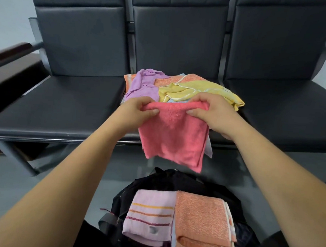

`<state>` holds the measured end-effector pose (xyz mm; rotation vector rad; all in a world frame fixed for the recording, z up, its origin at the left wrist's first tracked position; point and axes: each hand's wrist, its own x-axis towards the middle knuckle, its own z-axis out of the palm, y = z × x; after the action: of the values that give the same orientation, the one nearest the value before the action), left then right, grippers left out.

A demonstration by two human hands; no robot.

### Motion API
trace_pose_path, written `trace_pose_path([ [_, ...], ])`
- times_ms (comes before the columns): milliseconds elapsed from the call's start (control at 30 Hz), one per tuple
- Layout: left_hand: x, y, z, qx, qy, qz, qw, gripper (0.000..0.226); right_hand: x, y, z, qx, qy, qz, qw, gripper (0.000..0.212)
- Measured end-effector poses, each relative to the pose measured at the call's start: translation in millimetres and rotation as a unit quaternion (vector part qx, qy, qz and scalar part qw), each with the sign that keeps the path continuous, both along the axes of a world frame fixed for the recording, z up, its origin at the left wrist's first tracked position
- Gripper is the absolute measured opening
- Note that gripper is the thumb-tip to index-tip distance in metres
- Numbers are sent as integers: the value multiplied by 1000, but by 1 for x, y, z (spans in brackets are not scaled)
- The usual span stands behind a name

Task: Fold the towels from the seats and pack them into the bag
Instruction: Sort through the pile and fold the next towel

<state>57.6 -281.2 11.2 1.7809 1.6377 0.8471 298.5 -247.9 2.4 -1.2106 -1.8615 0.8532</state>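
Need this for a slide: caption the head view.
Left hand and right hand grip a pink towel above the black bag holding folded towels.

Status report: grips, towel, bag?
Left grip and right grip pinch pink towel top edge. Lilac towel and orange towel folded in black bag. Pile waits on seat. Nothing blocks bag.

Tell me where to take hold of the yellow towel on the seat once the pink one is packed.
Probably pinch the yellow towel at its right corner, coming from the right with the right hand, which now holds the pink towel. That corner droops free at the side, while the rest lies crumpled on the orange towel.
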Motion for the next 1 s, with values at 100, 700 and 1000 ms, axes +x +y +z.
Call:
trace_pose_path([
  [100,-1,0,0,-10,-76,10,997,9,1,5,-7,-18,57,-27,998,14],
  [700,2,3,-7,74,113,28,990,35,20,11,-4,-78,-19,-91,993,49],
  [1000,-17,4,-18,19,-75,-16,997,28,11,3,-16,-90,154,-62,982,18],
])
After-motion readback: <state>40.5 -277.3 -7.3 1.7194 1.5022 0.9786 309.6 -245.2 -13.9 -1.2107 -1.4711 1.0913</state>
